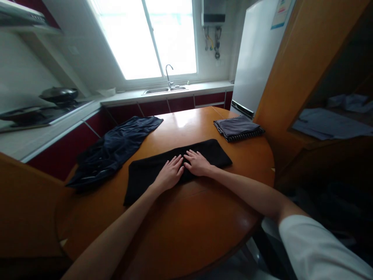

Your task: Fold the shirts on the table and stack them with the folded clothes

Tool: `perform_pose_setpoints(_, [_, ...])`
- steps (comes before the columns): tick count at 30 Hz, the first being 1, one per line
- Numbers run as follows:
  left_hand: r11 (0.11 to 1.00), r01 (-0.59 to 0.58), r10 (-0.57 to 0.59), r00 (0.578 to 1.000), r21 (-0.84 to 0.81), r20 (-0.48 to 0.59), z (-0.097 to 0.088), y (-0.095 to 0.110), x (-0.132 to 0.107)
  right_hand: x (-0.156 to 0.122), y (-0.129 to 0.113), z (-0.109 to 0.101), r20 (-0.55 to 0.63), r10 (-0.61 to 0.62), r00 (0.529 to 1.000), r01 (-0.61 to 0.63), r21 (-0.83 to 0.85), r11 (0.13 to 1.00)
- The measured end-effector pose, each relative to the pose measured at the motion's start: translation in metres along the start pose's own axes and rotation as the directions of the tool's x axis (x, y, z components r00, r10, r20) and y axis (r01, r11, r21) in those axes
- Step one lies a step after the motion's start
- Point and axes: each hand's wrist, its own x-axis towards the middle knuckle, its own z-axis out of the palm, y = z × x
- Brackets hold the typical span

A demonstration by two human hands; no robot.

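Observation:
A black garment (145, 175), folded into a long flat strip, lies across the middle of the round wooden table (186, 217). My left hand (170, 173) rests flat near the middle of the cloth, fingers stretched out. Close beside it, my right hand (197, 162) also lies flat on the fabric with its fingers spread. The hands are side by side, and neither grips the cloth. What kind of garment it is cannot be made out.
Dark blue clothing (116, 144) lies loosely spread at the table's left edge. A folded stack of grey and striped cloth (239, 126) sits at the right. Beyond are a counter with a sink (157, 90), a stove with pans (60, 95) and a fridge (256, 54).

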Motion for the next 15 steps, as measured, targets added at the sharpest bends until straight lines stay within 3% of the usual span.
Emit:
perform_pose_setpoints(5, [1.0,-0.003,0.003,1.0,0.01,-0.028,0.004,-0.004,0.002,0.008,0.014,-0.003,-0.001,0.113,0.994,-0.113,0.022,0.993])
perform_pose_setpoints(10, [1.0,-0.014,0.014,1.0,-0.005,-0.027,0.004,-0.004,0.002,0.015,0.049,-0.019,-0.037,0.212,0.977,-0.214,-0.06,0.975])
perform_pose_setpoints(15, [0.999,-0.009,0.009,1.0,-0.032,-0.01,-0.001,0.0,0.0,0.019,0.089,-0.032,-0.083,0.402,0.912,-0.408,-0.07,0.91])
